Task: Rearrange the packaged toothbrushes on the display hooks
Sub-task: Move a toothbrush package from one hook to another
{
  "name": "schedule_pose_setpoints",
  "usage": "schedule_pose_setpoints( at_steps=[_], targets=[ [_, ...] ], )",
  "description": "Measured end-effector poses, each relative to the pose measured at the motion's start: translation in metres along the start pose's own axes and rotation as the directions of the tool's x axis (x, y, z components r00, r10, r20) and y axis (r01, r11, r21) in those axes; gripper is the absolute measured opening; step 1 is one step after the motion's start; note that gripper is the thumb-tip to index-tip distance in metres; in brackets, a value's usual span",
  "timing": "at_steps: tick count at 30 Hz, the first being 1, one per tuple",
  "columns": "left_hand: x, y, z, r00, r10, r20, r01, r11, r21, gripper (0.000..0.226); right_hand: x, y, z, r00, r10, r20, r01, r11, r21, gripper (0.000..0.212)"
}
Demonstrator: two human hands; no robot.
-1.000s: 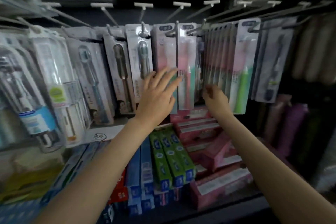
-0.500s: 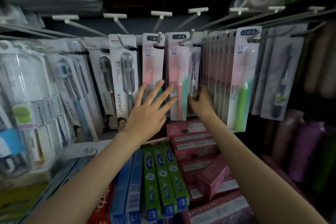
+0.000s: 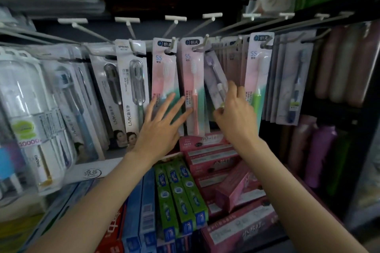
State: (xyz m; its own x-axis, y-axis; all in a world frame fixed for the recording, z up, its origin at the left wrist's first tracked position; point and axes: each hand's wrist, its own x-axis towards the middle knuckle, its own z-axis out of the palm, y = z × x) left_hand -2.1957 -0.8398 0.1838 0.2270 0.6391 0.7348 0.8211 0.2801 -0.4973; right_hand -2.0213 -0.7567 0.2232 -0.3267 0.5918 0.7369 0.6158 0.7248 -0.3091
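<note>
Right hand (image 3: 236,117) pinching the lower part of a tilted lilac toothbrush pack (image 3: 214,80), thumb and fingers closed on its edge. Hangs just right of the pink toothbrush pack (image 3: 192,88), which serves as landmark here. Lilac pack's top still up by the hook (image 3: 202,44) it shares with the pink one, bottom swung out toward the right; cannot tell whether its hang-hole is still threaded.

Left hand (image 3: 162,125) flat and spread, fingers straight, fingertips (image 3: 188,111) touching the lower left of the pink pack and overlapping a second pink pack (image 3: 164,80) just to its left. Holds nothing.

Further right of the pink pack: a dense row of identical packs, fronted by a green-handled pack (image 3: 258,80). Further left: a grey LMK pack (image 3: 133,92). Below: pink toothpaste boxes (image 3: 207,150) and green toothpaste boxes (image 3: 181,197) stacked on the shelf.

Step in hand, by the look of it: freeing or re-seating the odd lilac pack while steadying its neighbours. Next move likely calls for lifting the pack along the hook tip without dragging the pink pack off, then choosing a hook with matching stock. Main risk: neighbours sliding forward and dropping.
</note>
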Motion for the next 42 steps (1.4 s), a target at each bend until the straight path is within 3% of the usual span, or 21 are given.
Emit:
schedule_pose_setpoints(
  at_steps=[7, 11, 14, 18, 20, 23, 26, 28, 31, 34, 36, 42],
  targets=[
    [0.005, 0.01, -0.008, 1.0, 0.0, -0.022, -0.001, 0.998, -0.064, 0.052, 0.017, 0.013, -0.042, 0.992, -0.091, 0.088, 0.102, 0.986, -0.131, 0.041],
    [0.003, 0.015, -0.011, 0.999, 0.02, -0.034, -0.022, 0.998, -0.061, 0.054, 0.013, 0.016, -0.05, 0.945, -0.163, 0.284, 0.224, 0.955, -0.195, 0.018],
    [-0.001, 0.017, -0.014, 0.999, 0.013, -0.042, -0.016, 0.996, -0.089, 0.062, -0.001, 0.022, -0.057, 0.94, -0.112, 0.321, 0.166, 0.975, -0.146, 0.025],
    [0.004, 0.024, -0.023, 0.997, -0.008, -0.072, -0.003, 0.99, -0.143, 0.051, -0.019, 0.044, -0.084, 0.966, -0.026, 0.257, 0.067, 0.986, -0.152, 0.039],
    [0.014, 0.032, -0.024, 0.998, -0.033, -0.061, 0.02, 0.981, -0.192, 0.051, -0.025, 0.058, -0.097, 0.971, -0.025, 0.239, 0.037, 0.998, -0.048, 0.037],
    [0.034, 0.05, -0.024, 0.997, -0.063, -0.051, 0.045, 0.955, -0.292, 0.05, -0.039, 0.083, -0.11, 0.98, -0.074, 0.187, 0.024, 0.966, 0.257, 0.047],
    [0.054, 0.07, -0.024, 0.988, -0.151, -0.043, 0.118, 0.894, -0.433, 0.051, -0.06, 0.112, -0.109, 0.997, 0.041, 0.066, -0.067, 0.887, 0.456, 0.047],
    [0.069, 0.083, -0.028, 0.975, -0.224, -0.007, 0.184, 0.818, -0.545, 0.047, -0.071, 0.131, -0.101, 0.985, 0.175, 0.004, -0.154, 0.856, 0.494, 0.042],
    [0.097, 0.103, -0.034, 0.936, -0.344, 0.081, 0.302, 0.659, -0.689, 0.049, -0.075, 0.15, -0.085, 0.961, 0.275, -0.04, -0.231, 0.872, 0.431, 0.037],
    [0.123, 0.118, -0.036, 0.842, -0.492, 0.22, 0.457, 0.435, -0.775, 0.059, -0.067, 0.156, -0.072, 0.963, 0.265, -0.047, -0.233, 0.908, 0.348, 0.04],
    [0.132, 0.124, -0.033, 0.786, -0.558, 0.266, 0.506, 0.333, -0.796, 0.05, -0.06, 0.157, -0.065, 0.97, 0.236, -0.058, -0.207, 0.928, 0.309, 0.041],
    [0.132, 0.128, -0.023, 0.78, -0.592, 0.204, 0.497, 0.388, -0.776, 0.03, -0.053, 0.168, -0.045, 0.977, 0.207, -0.056, -0.187, 0.95, 0.249, 0.047]
  ],
)
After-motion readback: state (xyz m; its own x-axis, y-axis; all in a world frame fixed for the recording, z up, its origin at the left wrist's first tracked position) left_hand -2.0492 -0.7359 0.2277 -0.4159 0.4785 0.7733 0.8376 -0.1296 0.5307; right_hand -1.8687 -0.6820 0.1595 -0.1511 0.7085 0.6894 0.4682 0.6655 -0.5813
